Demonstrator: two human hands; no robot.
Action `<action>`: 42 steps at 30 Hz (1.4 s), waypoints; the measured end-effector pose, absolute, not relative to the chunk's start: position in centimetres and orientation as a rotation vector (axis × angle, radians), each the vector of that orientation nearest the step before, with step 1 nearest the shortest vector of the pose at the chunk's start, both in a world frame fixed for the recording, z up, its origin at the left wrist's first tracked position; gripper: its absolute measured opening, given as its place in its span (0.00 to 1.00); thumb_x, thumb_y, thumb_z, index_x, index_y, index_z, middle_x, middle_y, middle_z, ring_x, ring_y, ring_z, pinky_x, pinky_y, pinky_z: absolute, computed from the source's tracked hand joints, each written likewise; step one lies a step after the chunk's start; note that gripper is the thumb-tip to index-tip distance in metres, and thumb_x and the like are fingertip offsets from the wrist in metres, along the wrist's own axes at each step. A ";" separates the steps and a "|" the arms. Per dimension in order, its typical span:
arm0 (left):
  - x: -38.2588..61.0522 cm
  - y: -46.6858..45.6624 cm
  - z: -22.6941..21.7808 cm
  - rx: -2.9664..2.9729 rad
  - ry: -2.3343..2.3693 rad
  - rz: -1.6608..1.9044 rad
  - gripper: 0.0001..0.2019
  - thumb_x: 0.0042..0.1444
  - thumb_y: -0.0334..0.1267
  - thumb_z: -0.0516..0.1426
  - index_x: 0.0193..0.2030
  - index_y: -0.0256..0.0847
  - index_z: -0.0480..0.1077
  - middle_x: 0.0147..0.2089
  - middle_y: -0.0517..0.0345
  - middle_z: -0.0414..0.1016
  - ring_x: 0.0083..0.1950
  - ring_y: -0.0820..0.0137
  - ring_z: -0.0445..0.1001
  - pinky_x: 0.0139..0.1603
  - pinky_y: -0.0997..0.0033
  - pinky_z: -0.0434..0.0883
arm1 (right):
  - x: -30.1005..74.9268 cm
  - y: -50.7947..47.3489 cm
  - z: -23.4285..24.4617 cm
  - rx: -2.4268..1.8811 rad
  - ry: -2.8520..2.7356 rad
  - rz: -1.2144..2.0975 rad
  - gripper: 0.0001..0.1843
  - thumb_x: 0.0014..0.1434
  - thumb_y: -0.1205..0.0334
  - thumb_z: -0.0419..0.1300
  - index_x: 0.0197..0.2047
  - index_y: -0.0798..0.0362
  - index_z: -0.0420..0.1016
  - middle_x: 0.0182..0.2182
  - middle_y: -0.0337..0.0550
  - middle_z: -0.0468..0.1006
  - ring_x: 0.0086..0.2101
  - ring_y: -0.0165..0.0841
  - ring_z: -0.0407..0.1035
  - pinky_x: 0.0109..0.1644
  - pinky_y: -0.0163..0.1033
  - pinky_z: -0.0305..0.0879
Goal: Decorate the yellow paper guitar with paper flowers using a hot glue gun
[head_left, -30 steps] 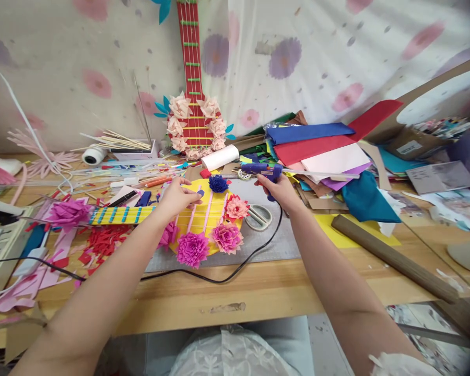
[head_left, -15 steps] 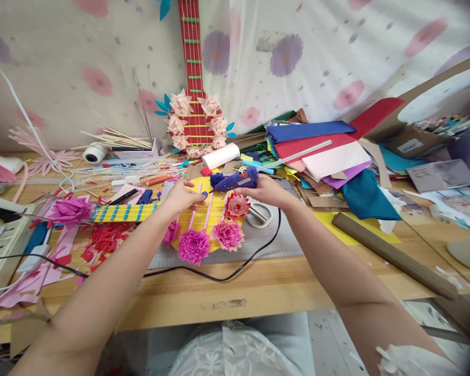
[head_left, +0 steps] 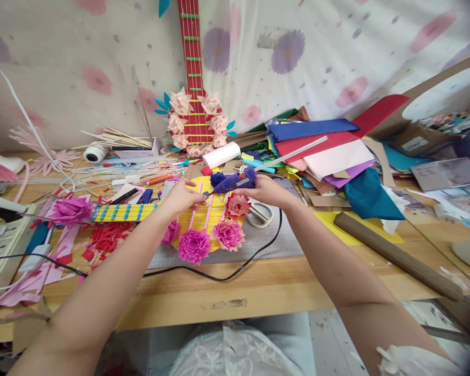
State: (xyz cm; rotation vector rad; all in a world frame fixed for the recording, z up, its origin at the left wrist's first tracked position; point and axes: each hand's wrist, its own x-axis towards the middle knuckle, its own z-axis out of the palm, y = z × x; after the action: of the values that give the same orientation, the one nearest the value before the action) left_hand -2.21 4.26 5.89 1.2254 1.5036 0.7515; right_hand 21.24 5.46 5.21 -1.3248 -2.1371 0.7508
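Observation:
My right hand is wrapped round a blue glue gun with a long clear glue stick out of its back. The gun's nozzle points left, at a small blue paper piece pinched in the fingertips of my left hand. Both hands are above a yellow paper guitar. Magenta and pink paper flowers edge its body, and a dark blue flower lies at its far side. Part of the guitar is hidden under my left hand and forearm.
A red paper guitar leans against the back curtain. Scissors and a black cord lie near my right hand. Coloured paper is piled at the right, by a cardboard tube. Red scraps lie at the left.
The glue gun has moved slightly left and down, its nozzle now at the small blue paper piece. My left hand has stayed nearly still.

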 end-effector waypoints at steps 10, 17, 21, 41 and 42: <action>-2.1 4.0 6.4 1.253 1.495 0.732 0.20 0.47 0.26 0.61 0.42 0.38 0.55 0.23 0.60 0.72 0.29 0.66 0.78 0.22 0.77 0.67 | 21.1 5.6 5.4 -1.355 -2.191 0.695 0.21 0.54 0.47 0.59 0.46 0.50 0.76 0.41 0.43 0.79 0.44 0.40 0.72 0.51 0.44 0.66; -2.1 3.9 6.6 1.269 1.493 0.710 0.20 0.48 0.25 0.61 0.41 0.38 0.54 0.23 0.59 0.73 0.27 0.67 0.77 0.21 0.77 0.67 | 21.0 5.9 5.3 -1.327 -2.146 0.714 0.20 0.53 0.46 0.60 0.44 0.50 0.76 0.39 0.43 0.78 0.42 0.39 0.71 0.49 0.45 0.65; -2.2 4.0 6.3 1.266 1.470 0.738 0.20 0.45 0.25 0.62 0.41 0.38 0.56 0.24 0.58 0.74 0.26 0.68 0.77 0.22 0.76 0.68 | 20.9 5.7 5.6 -1.310 -2.031 0.796 0.19 0.50 0.45 0.62 0.36 0.51 0.77 0.30 0.41 0.77 0.32 0.34 0.70 0.39 0.39 0.67; -4.5 5.4 6.4 1.158 1.381 0.943 0.08 0.46 0.23 0.59 0.33 0.34 0.66 0.23 0.60 0.73 0.26 0.74 0.75 0.28 0.76 0.71 | 24.6 8.4 -4.4 -2.011 -1.495 0.421 0.26 0.53 0.43 0.57 0.44 0.57 0.74 0.41 0.56 0.78 0.43 0.44 0.72 0.44 0.42 0.64; -4.5 5.5 6.5 1.157 1.392 0.936 0.09 0.46 0.23 0.59 0.34 0.34 0.66 0.22 0.61 0.73 0.25 0.74 0.75 0.28 0.76 0.71 | 24.6 8.4 -4.4 -2.026 -1.514 0.429 0.26 0.54 0.43 0.56 0.44 0.57 0.73 0.42 0.56 0.78 0.43 0.44 0.72 0.44 0.42 0.64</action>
State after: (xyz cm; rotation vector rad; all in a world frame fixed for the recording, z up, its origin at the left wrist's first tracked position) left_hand -4.46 5.48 6.46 1.1569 1.3915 0.9361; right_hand 24.63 8.39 -4.42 -2.0259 -1.5136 0.4285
